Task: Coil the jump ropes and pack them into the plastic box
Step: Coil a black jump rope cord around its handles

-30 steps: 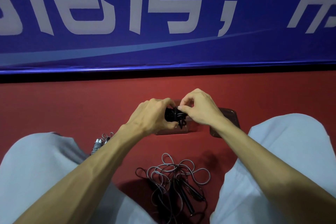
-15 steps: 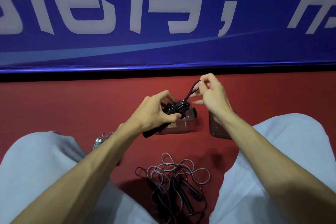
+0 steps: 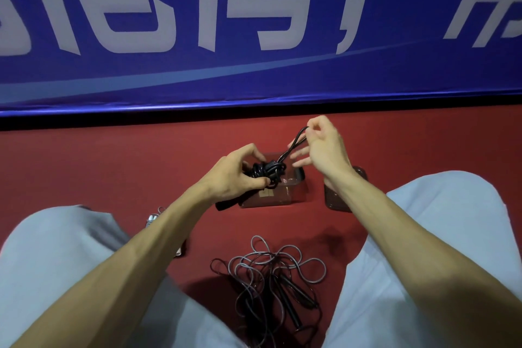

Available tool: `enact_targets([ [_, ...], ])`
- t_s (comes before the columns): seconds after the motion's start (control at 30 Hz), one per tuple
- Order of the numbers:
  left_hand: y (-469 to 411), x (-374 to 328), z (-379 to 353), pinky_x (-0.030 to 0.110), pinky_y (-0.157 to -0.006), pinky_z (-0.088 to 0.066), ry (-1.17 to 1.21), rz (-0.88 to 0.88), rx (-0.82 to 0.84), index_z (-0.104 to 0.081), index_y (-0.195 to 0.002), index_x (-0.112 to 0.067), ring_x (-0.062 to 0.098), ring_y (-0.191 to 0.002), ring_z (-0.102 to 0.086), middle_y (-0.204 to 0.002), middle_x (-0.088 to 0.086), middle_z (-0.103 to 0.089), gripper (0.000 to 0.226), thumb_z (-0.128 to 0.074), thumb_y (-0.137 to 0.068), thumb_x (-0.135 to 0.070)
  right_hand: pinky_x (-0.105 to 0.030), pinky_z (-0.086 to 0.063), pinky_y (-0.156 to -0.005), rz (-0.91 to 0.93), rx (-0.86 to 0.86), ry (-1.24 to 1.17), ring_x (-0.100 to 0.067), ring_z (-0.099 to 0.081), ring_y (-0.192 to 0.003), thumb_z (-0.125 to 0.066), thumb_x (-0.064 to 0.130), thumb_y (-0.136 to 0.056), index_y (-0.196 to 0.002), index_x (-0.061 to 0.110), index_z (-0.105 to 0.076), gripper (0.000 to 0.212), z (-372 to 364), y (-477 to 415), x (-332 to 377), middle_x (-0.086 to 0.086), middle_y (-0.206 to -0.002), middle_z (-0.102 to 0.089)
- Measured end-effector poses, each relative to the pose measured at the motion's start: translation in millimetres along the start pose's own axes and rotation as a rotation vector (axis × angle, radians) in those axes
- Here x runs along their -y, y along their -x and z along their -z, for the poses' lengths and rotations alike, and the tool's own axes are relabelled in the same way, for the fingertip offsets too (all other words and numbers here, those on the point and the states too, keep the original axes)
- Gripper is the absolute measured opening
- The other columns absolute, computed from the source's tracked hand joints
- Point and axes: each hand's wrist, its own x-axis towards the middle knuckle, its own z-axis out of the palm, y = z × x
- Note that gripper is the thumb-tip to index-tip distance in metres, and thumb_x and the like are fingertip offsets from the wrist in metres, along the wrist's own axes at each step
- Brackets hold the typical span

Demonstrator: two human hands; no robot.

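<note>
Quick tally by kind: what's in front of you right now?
Coiled black rope, in left hand: 1
Loose rope tangle on floor: 1
Silver-handled rope, partly hidden: 1
Clear plastic box: 1
Second plastic piece, maybe lid: 1
Total: 5

The black rope [image 3: 268, 172] is bunched into a tight coil in my left hand [image 3: 228, 178], and a dark handle end sticks out below my palm. One loop of it runs up to my right hand [image 3: 324, 147], pinched at the fingertips. The clear plastic box [image 3: 278, 196] sits on the floor, partly hidden by the coil. Nearer me, between my knees, a grey rope [image 3: 310, 265] and a second black rope [image 3: 248, 299] lie loosely tangled together, their black handles [image 3: 293, 297] side by side.
</note>
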Motion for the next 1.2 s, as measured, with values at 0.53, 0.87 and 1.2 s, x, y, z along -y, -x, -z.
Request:
enact_targets([
  [0.53,4,7,12,0.027,-0.051,-0.053,0.334,0.109,-0.070,-0.059,-0.109,-0.016,0.016,-0.058,-0.067,-0.086,0.013,-0.071,0.033,-0.077,-0.081,-0.012,-0.029,-0.055,-0.048,-0.382,-0.114,-0.793,-0.024,-0.064,-0.053,-0.029,0.001,-0.104,-0.095,-0.001,-0.049,0.022,-22,-24,-6,-0.022,-0.079,-0.061],
  [0.87,7,109,39,0.033,-0.065,-0.060,0.428,0.572,-0.126,-0.065,-0.111,-0.003,0.020,-0.069,-0.070,-0.088,0.012,-0.073,0.033,-0.077,-0.082,-0.010,-0.035,-0.057,-0.068,-0.541,0.081,-0.549,-0.027,-0.063,-0.067,-0.030,0.001,-0.102,-0.101,0.003,-0.048,0.018,-140,-53,-49,-0.016,-0.081,-0.057],
  [1.2,32,269,57,0.046,-0.087,-0.058,0.317,0.812,-0.432,-0.072,-0.113,-0.013,0.028,-0.088,-0.071,-0.107,0.017,-0.071,0.045,-0.086,-0.073,-0.028,-0.037,-0.056,-0.071,-0.564,0.439,-0.143,-0.038,-0.067,-0.087,-0.039,-0.009,-0.097,-0.131,0.000,-0.044,0.036,-237,-63,-137,-0.022,-0.113,-0.059],
])
